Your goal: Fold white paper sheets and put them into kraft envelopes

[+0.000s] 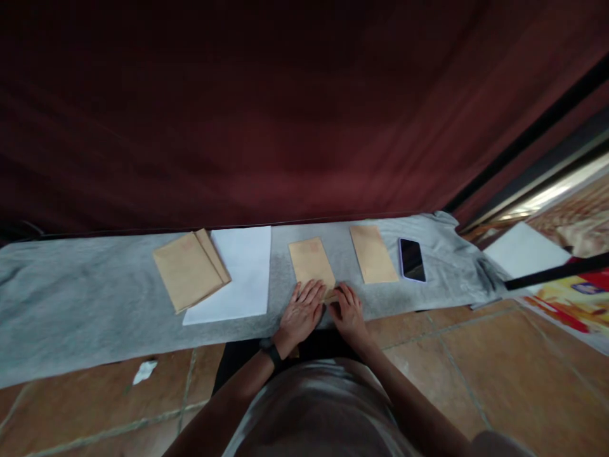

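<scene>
A brown paper envelope (pixel 311 257) lies on the grey cloth in front of me, its near end under my hands. My left hand (pixel 302 312) rests on that end with its fingers stretched out over the paper. At the near right corner, the bent fingers of my right hand (pixel 348 311) grip the narrow folded edge. A second brown envelope (pixel 374 254) lies flat to the right. On the left, several stacked brown envelopes (pixel 188 270) partly cover white paper (pixel 250 273).
A phone (pixel 412 259) lies right of the envelopes. The grey cloth (pixel 95 304) covers a long narrow surface against a dark red hanging (pixel 285 127). A white scrap (pixel 144 371) is on the tiled floor (pixel 514 362). A white sheet (pixel 526 251) and colourful packaging (pixel 575 298) stand at right.
</scene>
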`<state>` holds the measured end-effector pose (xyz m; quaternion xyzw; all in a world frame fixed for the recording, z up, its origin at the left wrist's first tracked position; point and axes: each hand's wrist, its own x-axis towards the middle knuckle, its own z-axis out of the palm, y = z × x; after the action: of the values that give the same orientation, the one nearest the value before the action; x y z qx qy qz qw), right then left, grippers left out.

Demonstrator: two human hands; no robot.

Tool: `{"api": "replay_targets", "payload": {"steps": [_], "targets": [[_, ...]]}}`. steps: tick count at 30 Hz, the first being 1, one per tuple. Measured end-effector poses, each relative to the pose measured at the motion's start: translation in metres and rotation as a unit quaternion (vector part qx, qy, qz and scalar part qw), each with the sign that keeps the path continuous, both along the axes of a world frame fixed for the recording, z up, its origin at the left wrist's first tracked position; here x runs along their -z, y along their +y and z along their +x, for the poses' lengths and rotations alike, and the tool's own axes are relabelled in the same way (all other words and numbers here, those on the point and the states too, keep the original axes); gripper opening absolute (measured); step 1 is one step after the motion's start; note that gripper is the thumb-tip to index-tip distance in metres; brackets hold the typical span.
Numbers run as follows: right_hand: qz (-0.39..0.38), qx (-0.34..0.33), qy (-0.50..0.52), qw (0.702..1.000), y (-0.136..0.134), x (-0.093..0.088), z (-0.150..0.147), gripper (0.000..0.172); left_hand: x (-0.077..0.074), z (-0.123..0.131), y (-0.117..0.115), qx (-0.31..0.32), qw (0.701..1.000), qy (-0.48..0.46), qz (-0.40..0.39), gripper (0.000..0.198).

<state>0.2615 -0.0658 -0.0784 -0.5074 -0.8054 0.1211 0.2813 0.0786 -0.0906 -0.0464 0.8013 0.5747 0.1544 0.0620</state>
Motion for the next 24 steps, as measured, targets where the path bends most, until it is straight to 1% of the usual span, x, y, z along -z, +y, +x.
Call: {"api": "replay_targets", "payload": {"steps": [2,4,6,9,11,13,16,19,21,22,23,24], "targets": [[0.005,-0.001,-0.008,1.0,-0.001,-0.007,-0.005,0.039,0.001,-0.001,0.001,0.001,1.0,0.002,0.001,0.051],[0.012,-0.003,-0.026,1.0,-0.001,-0.016,-0.009,0.037,0.003,-0.002,0.002,-0.011,1.0,-0.001,0.004,0.051],[0.017,-0.013,-0.045,0.999,-0.004,-0.024,-0.013,0.037,0.007,-0.004,0.003,-0.054,0.998,-0.012,0.015,0.052],[0.017,-0.052,-0.06,0.997,-0.011,-0.029,-0.015,0.033,0.017,-0.005,0.0,-0.145,0.988,-0.03,0.044,0.057],[0.018,-0.083,-0.065,0.994,-0.017,-0.027,-0.017,0.035,0.023,-0.004,-0.005,-0.191,0.979,-0.033,0.064,0.059],[0.022,-0.11,-0.072,0.991,-0.023,-0.022,-0.018,0.041,0.028,0.0,-0.01,-0.219,0.972,-0.037,0.081,0.058],[0.02,-0.13,-0.078,0.988,-0.028,-0.015,-0.02,0.051,0.029,0.006,-0.016,-0.228,0.967,-0.072,0.085,0.059],[-0.005,-0.131,-0.066,0.989,-0.028,-0.011,-0.022,0.055,0.022,0.009,-0.012,-0.233,0.961,-0.14,0.058,0.064],[-0.021,-0.13,-0.053,0.99,-0.027,-0.01,-0.022,0.057,0.016,0.009,-0.005,-0.25,0.945,-0.21,0.032,0.067],[-0.025,-0.128,-0.045,0.99,-0.026,-0.01,-0.023,0.057,0.013,0.008,0.0,-0.265,0.93,-0.256,0.018,0.068],[-0.026,-0.125,-0.038,0.991,-0.025,-0.01,-0.023,0.056,0.011,0.007,0.005,-0.282,0.906,-0.315,0.002,0.07],[-0.026,-0.121,-0.03,0.992,-0.025,-0.011,-0.023,0.055,0.008,0.006,0.009,-0.301,0.873,-0.382,-0.017,0.072]]}}
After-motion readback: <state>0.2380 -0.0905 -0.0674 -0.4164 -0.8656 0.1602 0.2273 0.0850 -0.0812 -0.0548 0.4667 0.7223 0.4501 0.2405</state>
